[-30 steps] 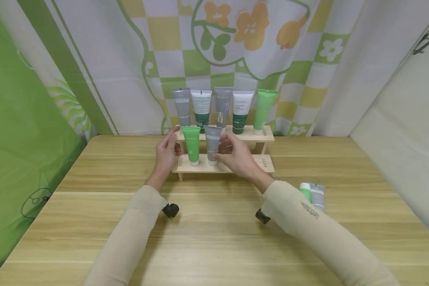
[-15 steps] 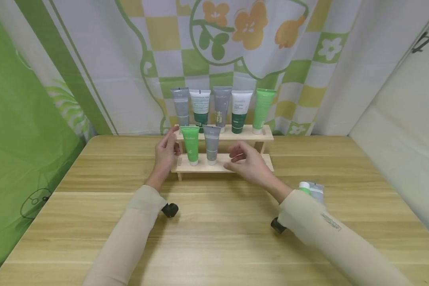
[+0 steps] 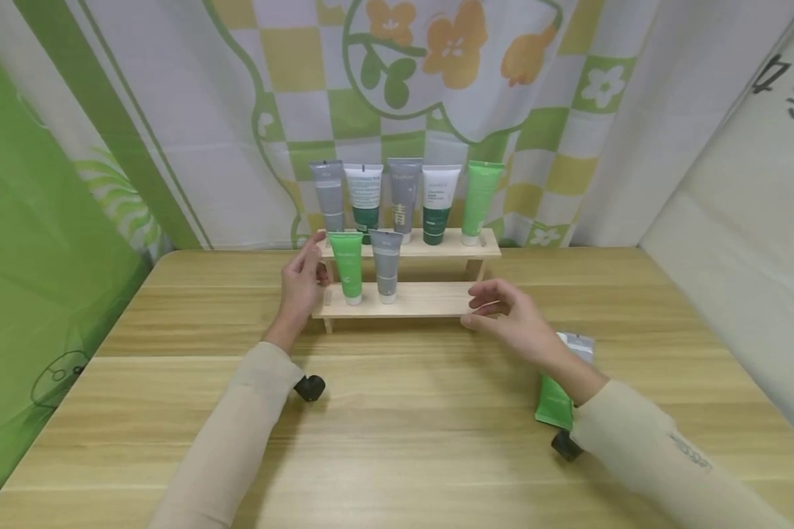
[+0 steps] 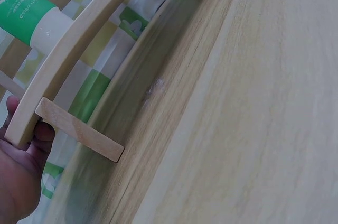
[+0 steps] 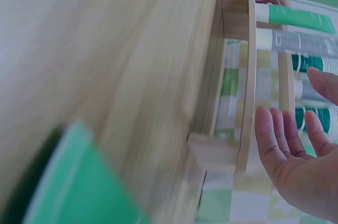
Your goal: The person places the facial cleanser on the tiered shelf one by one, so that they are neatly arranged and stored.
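A two-tier wooden display rack [image 3: 430, 301] stands at the back of the table. On its lower tier, toward the left, a green squeeze tube [image 3: 348, 266] and a grey squeeze tube [image 3: 387, 266] stand upright on their white caps. My left hand [image 3: 300, 285] holds the rack's left end; in the left wrist view its fingers [image 4: 44, 131] curl round the board's end. The right hand [image 3: 512, 319], empty with fingers loosely bent and apart, is by the lower tier's right end. Behind the right wrist lie a green tube [image 3: 554, 404] and a grey tube [image 3: 581, 345], partly hidden.
Several tubes line the upper tier: grey, white-and-green [image 3: 440, 202] and a light green one [image 3: 481, 202] at the right. A patterned curtain [image 3: 294, 62] hangs right behind the rack. Wood-grain tabletop [image 3: 397, 441] extends in front of it.
My right hand has let go of the grey tube on the lower tier and moved right, toward the tubes lying on the table. The left hand stays at the rack's left end.
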`<state>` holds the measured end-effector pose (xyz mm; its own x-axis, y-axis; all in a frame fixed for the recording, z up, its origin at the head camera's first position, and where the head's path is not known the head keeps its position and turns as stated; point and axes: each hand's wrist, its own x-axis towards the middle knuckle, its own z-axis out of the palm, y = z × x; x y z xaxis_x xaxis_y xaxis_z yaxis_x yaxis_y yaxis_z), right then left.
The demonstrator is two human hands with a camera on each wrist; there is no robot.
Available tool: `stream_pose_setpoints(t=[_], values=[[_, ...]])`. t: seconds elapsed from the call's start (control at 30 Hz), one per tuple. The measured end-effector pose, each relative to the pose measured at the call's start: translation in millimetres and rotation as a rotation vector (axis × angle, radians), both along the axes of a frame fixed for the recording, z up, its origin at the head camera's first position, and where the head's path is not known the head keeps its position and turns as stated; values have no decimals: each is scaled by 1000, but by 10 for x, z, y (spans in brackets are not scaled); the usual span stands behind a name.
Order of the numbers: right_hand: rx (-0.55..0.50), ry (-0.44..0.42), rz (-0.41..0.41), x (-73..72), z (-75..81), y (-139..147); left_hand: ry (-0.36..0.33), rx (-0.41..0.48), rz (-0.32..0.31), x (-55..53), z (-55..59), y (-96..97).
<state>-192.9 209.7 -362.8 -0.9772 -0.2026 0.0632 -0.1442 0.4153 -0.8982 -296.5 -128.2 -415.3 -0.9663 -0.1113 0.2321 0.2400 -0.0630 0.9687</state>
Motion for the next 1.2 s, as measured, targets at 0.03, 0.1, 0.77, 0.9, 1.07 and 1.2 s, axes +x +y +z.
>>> stream_pose_setpoints(t=[0.03,0.1,0.77,0.9,1.07,1.2], values=[[0,-9,-5,32,2,52,0,3,1,2,4,-1],[-10,-36,-12,100,-1,167,4,5,0,-2,-3,-4],[64,-210,-94,643,-141,1253,10,10,-13,16,13,-2],[73,-252,-113,718,-210,1407,-1,5,-11,15,10,-3],[58,-301,-142,771,-299,1536,-8,-6,-11,15,14,1],[61,-332,-156,778,-332,1570,-3,-5,-4,14,14,4]])
